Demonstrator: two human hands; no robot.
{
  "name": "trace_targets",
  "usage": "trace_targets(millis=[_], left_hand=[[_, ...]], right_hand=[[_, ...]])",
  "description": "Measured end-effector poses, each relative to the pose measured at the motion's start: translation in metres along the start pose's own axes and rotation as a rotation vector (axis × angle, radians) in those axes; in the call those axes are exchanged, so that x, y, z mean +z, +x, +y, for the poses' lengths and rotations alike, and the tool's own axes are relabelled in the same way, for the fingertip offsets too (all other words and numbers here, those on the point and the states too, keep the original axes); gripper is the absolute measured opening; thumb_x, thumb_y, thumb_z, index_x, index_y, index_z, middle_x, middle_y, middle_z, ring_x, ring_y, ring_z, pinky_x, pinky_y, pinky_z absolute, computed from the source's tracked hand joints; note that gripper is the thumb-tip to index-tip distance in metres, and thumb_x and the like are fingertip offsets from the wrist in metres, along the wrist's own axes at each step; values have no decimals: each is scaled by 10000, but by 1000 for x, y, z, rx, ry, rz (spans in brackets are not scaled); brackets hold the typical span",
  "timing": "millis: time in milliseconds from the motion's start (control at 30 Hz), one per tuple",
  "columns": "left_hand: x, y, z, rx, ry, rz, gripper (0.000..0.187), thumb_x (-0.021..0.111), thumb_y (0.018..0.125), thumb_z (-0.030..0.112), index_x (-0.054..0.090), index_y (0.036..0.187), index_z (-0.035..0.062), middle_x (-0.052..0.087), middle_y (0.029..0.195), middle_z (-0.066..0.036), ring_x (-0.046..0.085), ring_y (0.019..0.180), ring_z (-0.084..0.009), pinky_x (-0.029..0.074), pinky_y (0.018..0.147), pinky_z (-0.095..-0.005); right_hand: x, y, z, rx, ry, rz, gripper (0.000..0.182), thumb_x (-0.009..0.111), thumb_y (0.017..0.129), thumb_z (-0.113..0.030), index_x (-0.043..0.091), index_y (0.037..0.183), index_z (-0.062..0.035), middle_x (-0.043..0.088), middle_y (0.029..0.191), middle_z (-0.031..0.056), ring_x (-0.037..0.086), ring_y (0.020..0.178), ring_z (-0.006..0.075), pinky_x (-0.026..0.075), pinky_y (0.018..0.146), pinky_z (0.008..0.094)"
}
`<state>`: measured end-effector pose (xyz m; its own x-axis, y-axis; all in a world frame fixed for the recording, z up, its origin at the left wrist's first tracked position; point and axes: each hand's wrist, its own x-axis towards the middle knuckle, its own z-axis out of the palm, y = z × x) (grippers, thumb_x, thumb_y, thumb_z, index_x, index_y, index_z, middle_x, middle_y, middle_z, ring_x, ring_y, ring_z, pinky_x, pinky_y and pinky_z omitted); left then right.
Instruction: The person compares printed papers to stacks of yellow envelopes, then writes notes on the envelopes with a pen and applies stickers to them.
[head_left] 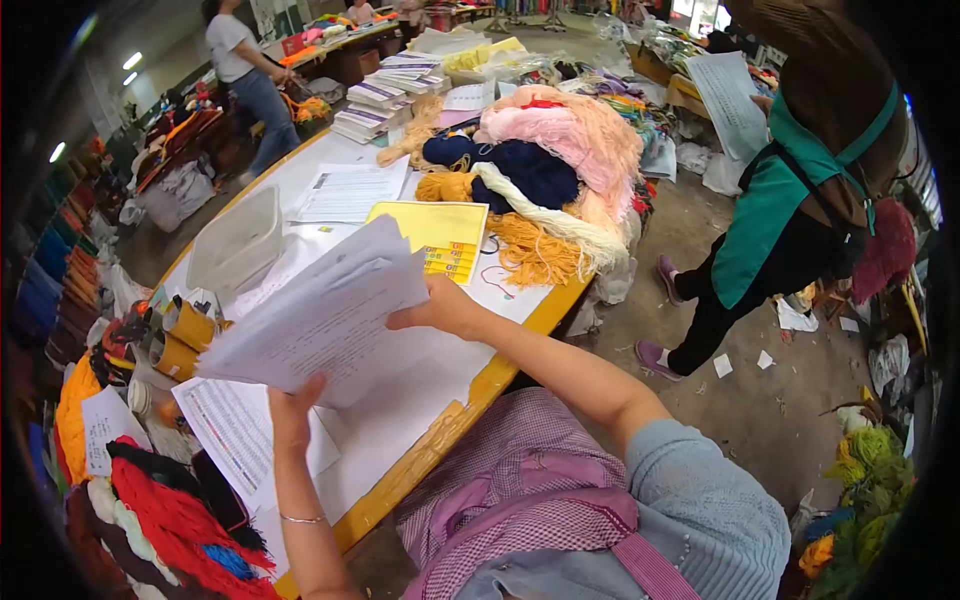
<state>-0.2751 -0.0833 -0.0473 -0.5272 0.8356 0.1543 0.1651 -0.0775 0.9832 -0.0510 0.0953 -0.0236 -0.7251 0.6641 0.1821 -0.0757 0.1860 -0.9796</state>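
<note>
A thick stack of printed paper sheets [320, 310] is held up over the table, tilted, between my two hands. My left hand [293, 415] grips its lower edge, with the thumb on the front page. At the right edge of the stack, my right hand [440, 308] pinches the sheets; the fingers behind are hidden. Under the stack lies another printed sheet [225, 425] on the white tabletop [400, 410]. Just beyond my right hand are a yellow sheet [465, 225] and small yellow labels [450, 262].
Yarn hanks, including a navy one [530, 175], pile up on the table's far right. A clear plastic tub [240, 240] and stacked booklets [385, 95] stand farther back. Red yarn [165, 510] lies at lower left. A person in a green apron [760, 225] holds a sheet at right.
</note>
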Motion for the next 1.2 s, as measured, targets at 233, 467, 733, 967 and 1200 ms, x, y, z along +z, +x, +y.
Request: trace_targets(millis=[233,467,733,967,1200], left_hand=[[5,-19,-4,-45,-61,76,530,655,842,26,456,1333,0,491,1319,-100,473,1193,-236,377,1028,-362],[-88,-18,-156,66,405,41,446,549,956,183,461,1346,-16,453,1401,-165,437,1257,-289,334,1080,-362],[-76,-11,7,-47,-111,353,427,619,912,103,494,1301,-22,601,1229,-122,588,1086,-233,459,946,-340],[-64,3,14,-150,-220,367,460,648,890,62,477,1307,-30,610,1214,-126,612,1054,-203,500,891,-304],[-50,17,6,-180,-249,291,463,655,883,53,478,1301,-36,613,1214,-131,620,1044,-205,497,897,-309]], right_hand=[[18,4,4,-2,99,-80,371,783,763,-96,682,1116,-36,705,1029,55,621,943,127,492,862,290],[25,22,38,-202,78,-227,270,643,871,-92,661,1130,-17,700,1026,57,635,925,172,499,854,307],[-107,126,81,74,-1257,233,601,801,712,-407,620,1138,-23,630,1108,147,556,1104,321,453,898,423],[-105,128,79,281,-1471,216,826,840,603,-526,567,1224,-55,521,1276,167,412,1238,349,429,905,499],[-118,129,77,365,-1426,178,685,827,648,-465,606,1138,-41,604,1151,143,505,1161,324,444,906,436]])
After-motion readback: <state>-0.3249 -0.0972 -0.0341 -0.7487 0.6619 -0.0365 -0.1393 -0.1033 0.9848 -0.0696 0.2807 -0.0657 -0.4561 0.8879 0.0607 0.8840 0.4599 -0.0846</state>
